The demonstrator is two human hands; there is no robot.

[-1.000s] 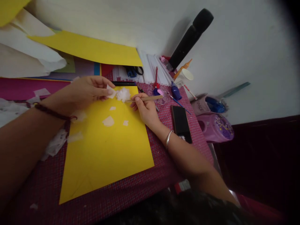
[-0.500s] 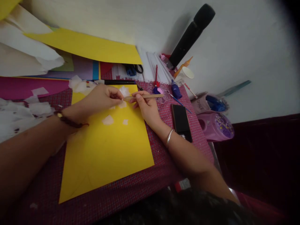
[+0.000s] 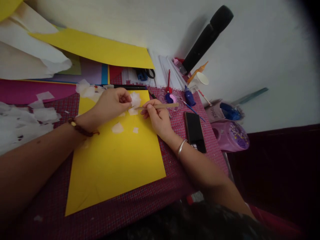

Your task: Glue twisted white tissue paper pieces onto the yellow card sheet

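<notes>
A large yellow sheet of paper [image 3: 117,160] lies before me, with small pale tissue paper scraps [image 3: 117,127] scattered on its upper part. My left hand [image 3: 113,103] is over the sheet, thumb and fingertips pinched together beside a crumpled white tissue piece [image 3: 135,99]. Whatever is between those fingertips is too small to make out. My right hand [image 3: 158,116] grips a flat wooden stick [image 3: 166,105] between thumb and fingers. The stick's left tip reaches to the tissue close by my left fingertips.
Torn white tissue [image 3: 27,123] is heaped at left. A black phone [image 3: 195,131], a paint palette [image 3: 172,97], a blue paint bottle [image 3: 189,96] and a thin brush [image 3: 193,110] lie at right. Black scissors [image 3: 150,73] and a black pen [image 3: 130,87] are behind the sheet.
My left hand has drawn slightly left, away from the stick's tip. The stick stays in my right hand, and the view has shifted a little.
</notes>
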